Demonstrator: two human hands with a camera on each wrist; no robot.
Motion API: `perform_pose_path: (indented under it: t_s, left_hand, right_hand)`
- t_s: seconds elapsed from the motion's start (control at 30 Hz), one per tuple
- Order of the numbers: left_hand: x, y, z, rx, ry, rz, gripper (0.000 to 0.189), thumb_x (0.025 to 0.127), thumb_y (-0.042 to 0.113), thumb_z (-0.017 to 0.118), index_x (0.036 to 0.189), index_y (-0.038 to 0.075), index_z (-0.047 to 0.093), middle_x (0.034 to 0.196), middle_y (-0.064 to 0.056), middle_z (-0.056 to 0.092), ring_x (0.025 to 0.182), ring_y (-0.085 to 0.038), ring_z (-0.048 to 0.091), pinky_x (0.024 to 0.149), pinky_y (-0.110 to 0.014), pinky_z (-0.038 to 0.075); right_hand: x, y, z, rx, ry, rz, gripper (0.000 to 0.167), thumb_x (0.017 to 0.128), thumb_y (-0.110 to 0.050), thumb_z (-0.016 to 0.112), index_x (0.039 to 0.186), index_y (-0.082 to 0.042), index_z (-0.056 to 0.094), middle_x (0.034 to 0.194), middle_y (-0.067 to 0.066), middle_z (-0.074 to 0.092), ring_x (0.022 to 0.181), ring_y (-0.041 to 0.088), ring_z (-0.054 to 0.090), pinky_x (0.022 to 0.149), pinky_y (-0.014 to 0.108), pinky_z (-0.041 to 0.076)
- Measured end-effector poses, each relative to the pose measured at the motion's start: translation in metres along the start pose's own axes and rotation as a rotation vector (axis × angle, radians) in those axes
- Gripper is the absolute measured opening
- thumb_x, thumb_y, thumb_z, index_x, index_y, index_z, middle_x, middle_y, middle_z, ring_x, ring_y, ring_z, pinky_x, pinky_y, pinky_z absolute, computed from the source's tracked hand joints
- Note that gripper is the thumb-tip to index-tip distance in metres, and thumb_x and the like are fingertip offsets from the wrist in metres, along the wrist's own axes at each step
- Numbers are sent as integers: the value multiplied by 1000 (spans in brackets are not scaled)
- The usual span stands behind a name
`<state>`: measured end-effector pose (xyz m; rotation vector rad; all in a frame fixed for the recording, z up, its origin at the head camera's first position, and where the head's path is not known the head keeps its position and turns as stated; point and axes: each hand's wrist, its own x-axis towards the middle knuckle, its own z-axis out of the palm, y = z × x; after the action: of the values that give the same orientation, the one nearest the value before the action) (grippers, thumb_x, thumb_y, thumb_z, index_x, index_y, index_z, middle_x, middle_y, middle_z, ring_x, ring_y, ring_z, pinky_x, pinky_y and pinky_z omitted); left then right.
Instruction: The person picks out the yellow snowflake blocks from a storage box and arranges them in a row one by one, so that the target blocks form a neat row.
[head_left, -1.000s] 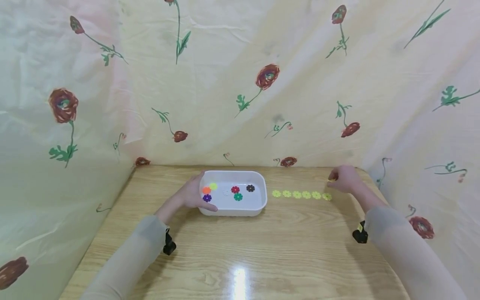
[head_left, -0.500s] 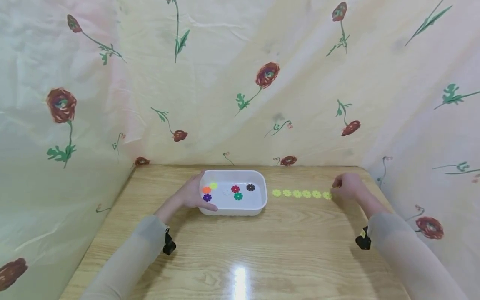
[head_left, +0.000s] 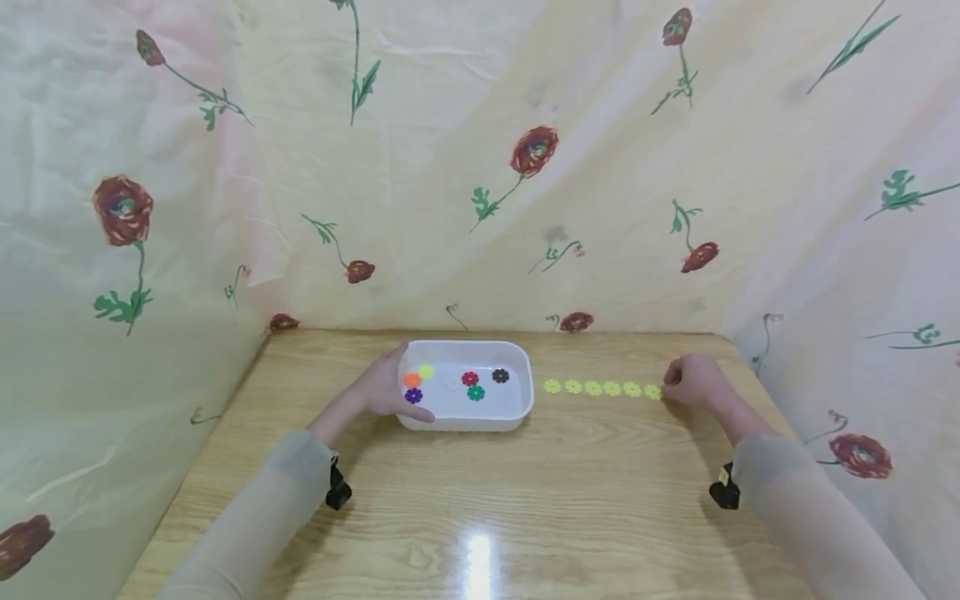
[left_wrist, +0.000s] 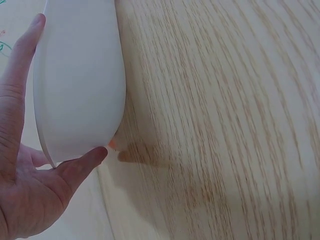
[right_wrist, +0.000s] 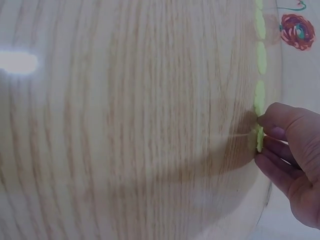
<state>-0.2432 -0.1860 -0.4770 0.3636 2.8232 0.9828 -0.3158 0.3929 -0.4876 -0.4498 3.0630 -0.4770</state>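
Note:
At its left end, a white plastic tub (head_left: 465,425) is held by my left hand (head_left: 386,387), thumb along the front wall and fingers over the far side. In the left wrist view the thumb (left_wrist: 85,162) presses the tub's outer wall. Several yellow flower-shaped discs (head_left: 594,388) lie in a straight row to the right of the tub. My right hand (head_left: 697,383) is low over the table at the row's right end. The right wrist view has its thumb and fingers pinching a yellow flower disc (right_wrist: 259,140), seen edge-on beside the last one in the row.
Inside the tub lie flower discs: red (head_left: 470,378), green (head_left: 476,392), black (head_left: 500,376), purple (head_left: 414,395), orange (head_left: 412,380), yellow (head_left: 426,372) and a pale one. Flower-printed cloth (head_left: 450,167) hangs behind and beside the wooden table (head_left: 555,500).
My right hand has moved slightly right and down, bringing the pinched yellow disc from above the row to its right end. The left hand and tub stay put.

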Motion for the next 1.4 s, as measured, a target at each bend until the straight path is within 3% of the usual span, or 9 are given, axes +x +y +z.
perform_pose_path:
  t_s: [0.4, 0.63, 0.83, 1.2, 1.4]
  left_hand:
    - [-2, -1, 2, -4, -6, -31, 142, 68, 51, 100, 170, 4, 13, 167, -23, 37, 145, -41, 46, 123, -65, 38]
    - [-1, 0, 1, -11, -14, -29, 141, 68, 50, 100, 170, 6, 13, 166, -23, 37, 144, -41, 46, 123, -66, 37]
    - [0, -1, 1, -21, -4, -4, 137, 68, 50, 100, 169, 7, 18, 161, -20, 44, 140, -39, 50, 120, -65, 41]
    - [0, 1, 1, -19, -15, -30, 141, 69, 51, 99, 170, 5, 12, 169, -24, 33, 150, -44, 40, 123, -69, 34]
    - [-1, 1, 1, -6, -24, -52, 142, 70, 52, 98, 170, 4, 10, 172, -25, 28, 155, -46, 35, 124, -70, 32]
  right_hand:
    - [-4, 1, 8, -14, 5, 17, 19, 83, -14, 77, 90, 4, 74, 85, 15, 74, 80, 30, 68, 83, 56, 58]
    - [3, -5, 1, 26, 18, 35, 16, 87, -13, 71, 91, 2, 75, 89, 17, 76, 79, 29, 69, 73, 47, 58]
    - [18, -31, -12, -11, 53, -26, 18, 92, -13, 70, 96, 4, 75, 96, 22, 77, 81, 31, 70, 78, 55, 58]
    - [54, -106, -35, -5, 114, -180, 15, 92, -12, 70, 94, 1, 78, 89, 16, 77, 77, 28, 68, 79, 53, 57]
    - [69, -146, -40, 4, 126, -225, 15, 89, -11, 72, 94, 3, 78, 91, 18, 78, 84, 32, 70, 84, 53, 58]
